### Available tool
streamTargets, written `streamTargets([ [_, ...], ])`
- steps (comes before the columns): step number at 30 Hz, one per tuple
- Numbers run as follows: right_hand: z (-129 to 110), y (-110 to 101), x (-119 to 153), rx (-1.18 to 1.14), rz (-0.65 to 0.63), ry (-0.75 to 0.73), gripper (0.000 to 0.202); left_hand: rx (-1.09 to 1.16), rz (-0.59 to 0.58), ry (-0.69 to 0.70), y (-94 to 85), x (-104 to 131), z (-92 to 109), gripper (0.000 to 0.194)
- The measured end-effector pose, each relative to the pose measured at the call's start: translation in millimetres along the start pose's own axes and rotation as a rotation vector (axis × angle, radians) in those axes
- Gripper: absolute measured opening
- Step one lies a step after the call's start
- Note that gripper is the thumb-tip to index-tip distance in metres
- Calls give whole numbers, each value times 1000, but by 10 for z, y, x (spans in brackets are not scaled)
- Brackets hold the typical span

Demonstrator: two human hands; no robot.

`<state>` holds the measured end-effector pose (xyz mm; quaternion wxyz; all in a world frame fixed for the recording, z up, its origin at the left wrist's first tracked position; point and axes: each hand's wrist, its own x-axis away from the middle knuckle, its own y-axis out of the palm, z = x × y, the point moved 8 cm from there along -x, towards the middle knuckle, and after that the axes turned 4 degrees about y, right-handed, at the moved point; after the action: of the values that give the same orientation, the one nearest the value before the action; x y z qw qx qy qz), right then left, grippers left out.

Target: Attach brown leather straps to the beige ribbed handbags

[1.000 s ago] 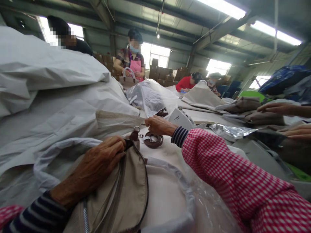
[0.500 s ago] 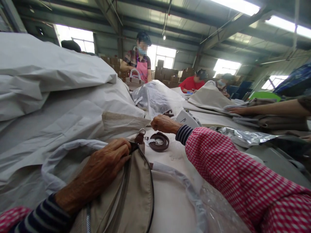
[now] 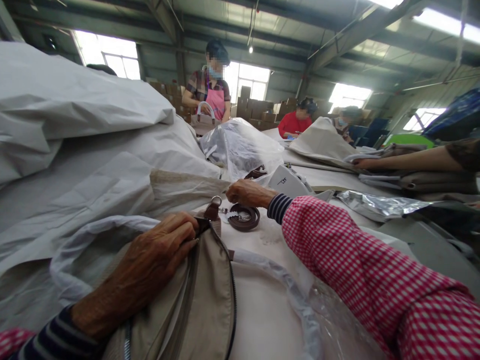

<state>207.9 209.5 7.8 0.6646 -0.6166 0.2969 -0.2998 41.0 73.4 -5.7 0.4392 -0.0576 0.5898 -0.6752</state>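
My left hand (image 3: 153, 262) is closed on the top edge of a beige handbag (image 3: 210, 280), whose zipped mouth gapes open. A brown leather tab with a metal ring (image 3: 213, 207) stands at the bag's far end. The bag's handles, one of them a wrapped handle (image 3: 277, 270), are covered in white paper. Beyond the bag, my right hand (image 3: 247, 192) is held with its fingers curled together, just above a coiled brown strap (image 3: 243, 216) with metal clips. What those fingers hold, if anything, is hidden.
Crumpled white sheeting (image 3: 93, 135) is heaped on the left. Ahead lies a clear plastic bag (image 3: 242, 145), with a white printed card (image 3: 287, 181) nearby. A co-worker's arm (image 3: 416, 159) reaches over stacked bags on the right. Another person (image 3: 210, 92) stands behind the table with a handbag.
The view has shifted slightly. My right hand has moved a little left, and my left hand keeps its hold on the handbag. The standing co-worker's hand and handbag have shifted slightly.
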Motion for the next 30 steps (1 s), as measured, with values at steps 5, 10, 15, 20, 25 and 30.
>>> streamTargets([
  [5,-113,56,-40,-140,-4,-76,18,-2,10,14,-5,9,-11,23],
  [10,-38,54,-54,-106,-2,-14,18,-7,47,33,-40,3,-13,23],
  [15,104,-2,-20,-94,13,17,20,-22,47,62,-53,-11,4,24],
  [20,150,-2,-18,-108,34,9,22,-28,41,56,-34,8,-26,19],
  [25,175,27,-17,-97,24,-7,21,-36,38,51,-26,26,-39,17],
  [30,56,47,-32,-109,44,-44,17,-42,44,61,-27,34,-33,18],
])
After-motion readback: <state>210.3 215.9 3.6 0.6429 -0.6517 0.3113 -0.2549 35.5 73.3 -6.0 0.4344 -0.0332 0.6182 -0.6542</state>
